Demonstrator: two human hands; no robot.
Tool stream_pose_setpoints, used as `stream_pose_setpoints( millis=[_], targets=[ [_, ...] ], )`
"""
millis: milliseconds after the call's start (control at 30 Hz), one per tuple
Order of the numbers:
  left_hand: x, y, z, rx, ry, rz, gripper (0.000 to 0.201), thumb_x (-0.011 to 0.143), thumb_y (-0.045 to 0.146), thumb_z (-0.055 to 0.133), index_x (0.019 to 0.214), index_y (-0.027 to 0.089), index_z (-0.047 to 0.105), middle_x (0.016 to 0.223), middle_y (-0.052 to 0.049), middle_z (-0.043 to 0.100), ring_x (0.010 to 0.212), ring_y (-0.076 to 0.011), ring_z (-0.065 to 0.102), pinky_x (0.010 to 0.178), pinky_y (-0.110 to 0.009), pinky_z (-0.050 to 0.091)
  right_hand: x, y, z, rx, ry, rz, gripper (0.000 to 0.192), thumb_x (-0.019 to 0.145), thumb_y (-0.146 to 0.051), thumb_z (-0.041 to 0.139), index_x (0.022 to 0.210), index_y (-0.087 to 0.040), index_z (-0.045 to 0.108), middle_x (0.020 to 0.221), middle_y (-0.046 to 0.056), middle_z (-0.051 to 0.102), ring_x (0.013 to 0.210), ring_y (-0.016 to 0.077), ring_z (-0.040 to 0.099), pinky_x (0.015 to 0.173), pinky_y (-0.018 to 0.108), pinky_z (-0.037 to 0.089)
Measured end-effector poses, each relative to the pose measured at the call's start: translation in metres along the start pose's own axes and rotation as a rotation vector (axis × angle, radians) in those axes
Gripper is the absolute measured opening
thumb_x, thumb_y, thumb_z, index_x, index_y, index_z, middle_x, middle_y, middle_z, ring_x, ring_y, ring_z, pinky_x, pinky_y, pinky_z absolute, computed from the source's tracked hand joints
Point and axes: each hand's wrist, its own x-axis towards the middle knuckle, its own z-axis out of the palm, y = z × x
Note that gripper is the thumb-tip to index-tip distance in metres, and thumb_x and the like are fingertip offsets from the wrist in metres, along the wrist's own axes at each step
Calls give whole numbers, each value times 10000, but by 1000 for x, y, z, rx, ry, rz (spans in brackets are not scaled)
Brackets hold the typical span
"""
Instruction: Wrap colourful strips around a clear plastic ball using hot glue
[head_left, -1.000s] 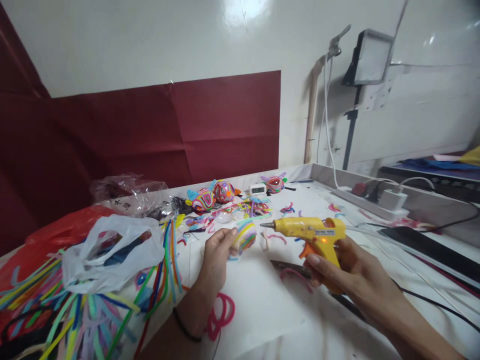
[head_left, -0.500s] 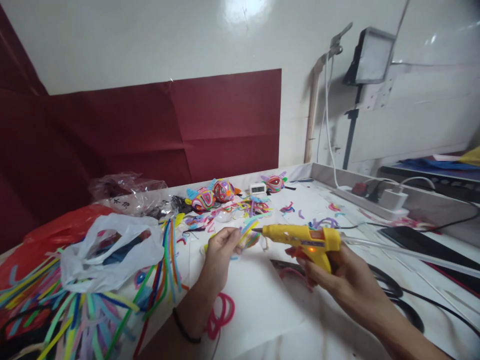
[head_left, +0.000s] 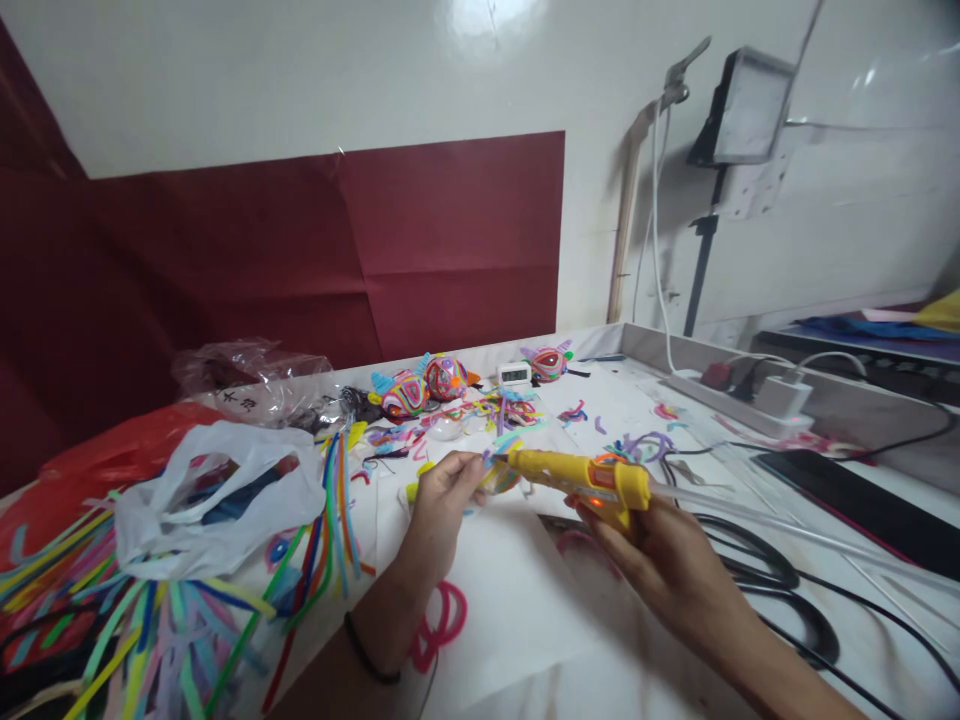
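Surface (head_left: 517, 610) sat cluttered, strips cut off at left edge. Right hand (head_left: 660, 560) gripped yellow glue gun (head_left: 577, 475), hiding its handle; nozzle met striped ball (head_left: 499, 470). Left hand (head_left: 439, 500) pinched that ball above the surface, fingers covering most of it.

One yellow glue gun (head_left: 581, 475) and one small striped ball (head_left: 496, 470) are in view. Three finished colourful figures (head_left: 405, 393) (head_left: 445, 377) (head_left: 550, 362) stand on the bench (head_left: 517, 620), beside one small digital clock (head_left: 515, 374) and one white plastic bag (head_left: 217, 505)
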Motion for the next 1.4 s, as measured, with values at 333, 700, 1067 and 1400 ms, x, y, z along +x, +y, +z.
stream_pose_setpoints(
  millis=[333,700,1067,1400],
  targets=[
    [-2,1,1,18,5,-8,321,749,455,724,804,140,691,685,-21,617,618,-119,531,591,-235,413,-5,-3,4,-139,52,-215,186,926,-276,468,891,-200,634,719,65,710,567,193,663,539,260,508],
    [-1,0,-1,63,3,11,295,771,437,705,833,148,707,761,-44,645,660,-132,542,629,-251,420,-5,-13,3,-200,-37,-219,156,980,-246,404,1068,-225,531,912,73,701,677,181,684,493,228,461],
    [-2,2,2,71,14,30,303,758,448,710,808,149,709,727,-32,623,630,-129,523,619,-252,416,0,-23,0,-386,94,-408,169,1003,-222,344,1117,-193,466,809,72,700,557,166,652,490,248,452],
    [-3,3,2,88,18,23,308,754,459,709,788,154,706,719,-36,624,632,-133,523,617,-249,416,-5,-22,1,-428,76,-360,219,1004,-269,336,1148,-188,480,857,76,713,622,190,685,511,266,479]
  ],
)
